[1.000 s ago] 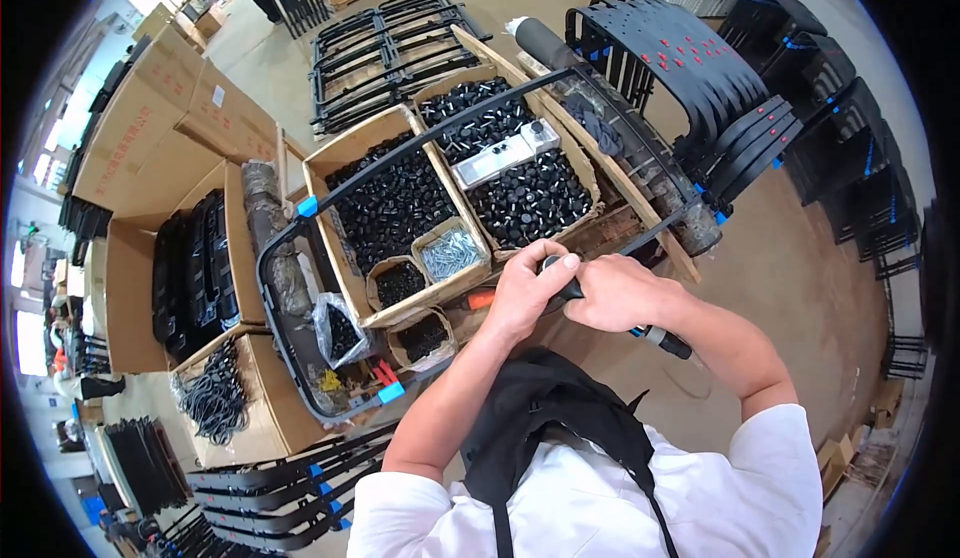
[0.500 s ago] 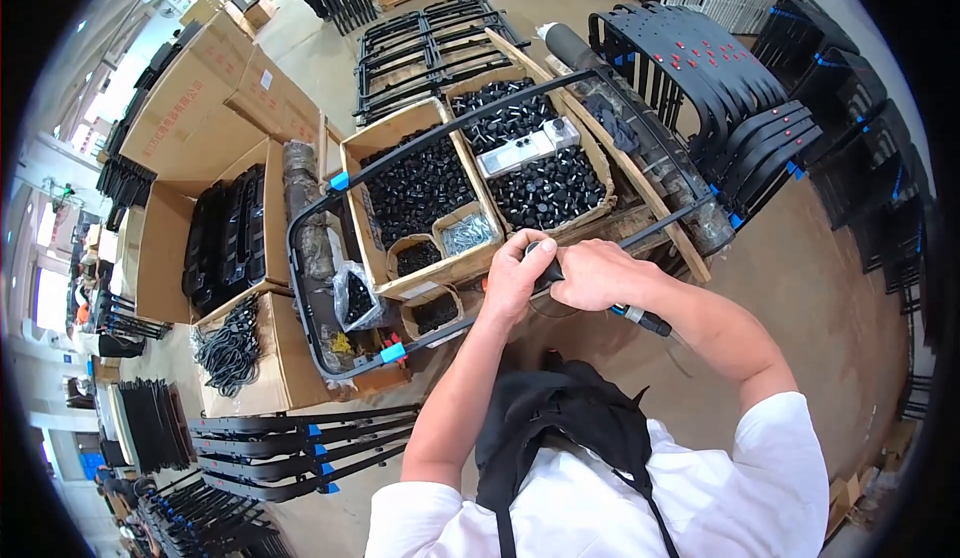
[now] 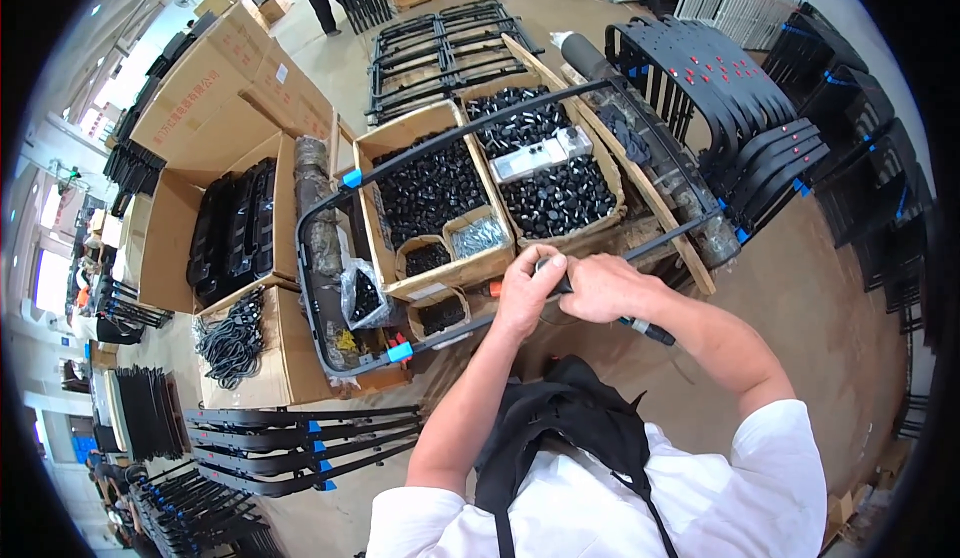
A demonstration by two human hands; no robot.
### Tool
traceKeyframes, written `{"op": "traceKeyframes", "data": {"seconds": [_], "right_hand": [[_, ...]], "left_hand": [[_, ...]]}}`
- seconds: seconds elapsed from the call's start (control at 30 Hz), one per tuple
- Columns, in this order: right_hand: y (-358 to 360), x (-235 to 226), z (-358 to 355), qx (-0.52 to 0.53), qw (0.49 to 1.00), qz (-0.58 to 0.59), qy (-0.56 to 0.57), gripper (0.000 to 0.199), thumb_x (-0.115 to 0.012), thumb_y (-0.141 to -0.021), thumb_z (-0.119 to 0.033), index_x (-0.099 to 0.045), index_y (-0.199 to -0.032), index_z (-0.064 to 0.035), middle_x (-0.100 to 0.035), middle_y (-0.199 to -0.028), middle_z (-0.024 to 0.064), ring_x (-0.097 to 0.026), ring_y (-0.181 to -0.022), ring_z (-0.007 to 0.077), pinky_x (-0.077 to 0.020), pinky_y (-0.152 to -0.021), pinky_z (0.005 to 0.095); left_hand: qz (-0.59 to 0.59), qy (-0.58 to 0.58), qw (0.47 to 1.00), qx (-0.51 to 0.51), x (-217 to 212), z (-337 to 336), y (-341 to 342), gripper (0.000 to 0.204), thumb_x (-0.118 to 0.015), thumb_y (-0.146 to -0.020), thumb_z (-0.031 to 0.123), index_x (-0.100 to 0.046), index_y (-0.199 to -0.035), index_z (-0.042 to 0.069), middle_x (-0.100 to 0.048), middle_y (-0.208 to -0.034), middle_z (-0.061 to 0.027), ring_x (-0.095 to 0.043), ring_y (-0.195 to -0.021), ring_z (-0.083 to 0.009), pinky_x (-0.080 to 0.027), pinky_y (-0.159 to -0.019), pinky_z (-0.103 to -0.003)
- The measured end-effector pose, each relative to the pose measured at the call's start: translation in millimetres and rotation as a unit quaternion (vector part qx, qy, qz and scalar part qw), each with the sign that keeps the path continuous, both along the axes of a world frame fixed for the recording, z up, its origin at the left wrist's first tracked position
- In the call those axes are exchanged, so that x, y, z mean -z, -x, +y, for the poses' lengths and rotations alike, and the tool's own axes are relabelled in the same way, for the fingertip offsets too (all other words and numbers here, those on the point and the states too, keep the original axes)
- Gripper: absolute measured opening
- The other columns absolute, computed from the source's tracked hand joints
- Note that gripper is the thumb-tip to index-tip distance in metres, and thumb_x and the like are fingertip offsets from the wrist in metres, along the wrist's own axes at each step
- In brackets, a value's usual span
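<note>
My right hand (image 3: 612, 288) is closed around a dark hand tool, whose black and teal end (image 3: 648, 331) sticks out below my wrist. My left hand (image 3: 523, 300) is closed beside it, thumb and forefinger pinched at the tool's front end. What lies inside that pinch is hidden. Both hands are at the near side of a black tubular frame (image 3: 672, 235) with blue wraps on its corners. An orange piece (image 3: 495, 288) shows just left of my left hand.
Within the frame stand cardboard boxes of black knob-like parts (image 3: 430, 193) and a small box of silver screws (image 3: 476, 237). A wooden strip (image 3: 655, 193) crosses at right. Curved black frames (image 3: 300, 443) are stacked lower left. An open carton (image 3: 165, 248) holds black parts.
The whole view has shifted slightly, with the frame and boxes now a little further right. Both hands keep nearly the same grip and place at the frame's near side.
</note>
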State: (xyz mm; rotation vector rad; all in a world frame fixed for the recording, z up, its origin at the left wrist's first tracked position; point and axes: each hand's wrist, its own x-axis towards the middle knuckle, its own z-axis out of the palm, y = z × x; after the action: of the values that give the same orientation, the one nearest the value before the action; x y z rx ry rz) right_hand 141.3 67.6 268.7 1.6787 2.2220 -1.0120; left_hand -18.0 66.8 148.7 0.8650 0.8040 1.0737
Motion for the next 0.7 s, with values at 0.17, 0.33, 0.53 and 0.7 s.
{"op": "traceKeyframes", "data": {"seconds": [0.17,0.33,0.53,0.7], "right_hand": [[-4.6,19.4,-6.2,0.001,1.0,0.009,-0.019,0.054,-0.067,-0.086,-0.036,-0.066,-0.126,0.0003,-0.074,-0.114,0.0285,-0.07,-0.108,0.0467,-0.0562,-0.095,0.054],[8.7,9.4,4.9,-0.013,0.989,-0.055,0.138,0.042,-0.064,-0.084,-0.033,-0.074,-0.103,0.0032,-0.074,-0.111,0.0299,-0.072,-0.105,0.0444,-0.0577,-0.089,0.0519],[9.8,7.9,4.6,-0.041,0.997,-0.033,0.065,0.042,-0.063,-0.082,-0.03,-0.075,-0.1,0.0063,-0.075,-0.105,0.0273,-0.074,-0.103,0.0406,-0.0579,-0.087,0.0496],[6.9,11.7,2.2,-0.029,0.997,-0.047,0.06,0.043,-0.064,-0.082,-0.03,-0.074,-0.101,0.0066,-0.075,-0.104,0.0281,-0.074,-0.102,0.0399,-0.0579,-0.087,0.0491]], "left_hand": [[0.12,-0.045,0.992,-0.013,3.4,-9.5,0.1,0.021,-0.073,-0.101,0.025,-0.069,-0.109,0.006,-0.064,-0.097,0.0035,-0.055,-0.089,-0.006,-0.049,-0.08,-0.026],[0.046,-0.001,0.999,0.027,17.1,-13.2,6.8,0.019,-0.072,-0.103,0.024,-0.068,-0.11,0.007,-0.062,-0.096,0.0054,-0.055,-0.089,-0.005,-0.048,-0.081,-0.026],[0.04,-0.005,0.998,0.04,13.4,-11.6,6.7,0.021,-0.072,-0.103,0.025,-0.068,-0.112,0.006,-0.065,-0.099,0.0029,-0.057,-0.091,-0.0067,-0.05,-0.084,-0.027],[0.047,-0.034,0.998,0.024,17.6,-10.6,2.7,0.022,-0.072,-0.103,0.026,-0.068,-0.112,0.006,-0.065,-0.101,0.0018,-0.058,-0.093,-0.0078,-0.051,-0.085,-0.028]]}}
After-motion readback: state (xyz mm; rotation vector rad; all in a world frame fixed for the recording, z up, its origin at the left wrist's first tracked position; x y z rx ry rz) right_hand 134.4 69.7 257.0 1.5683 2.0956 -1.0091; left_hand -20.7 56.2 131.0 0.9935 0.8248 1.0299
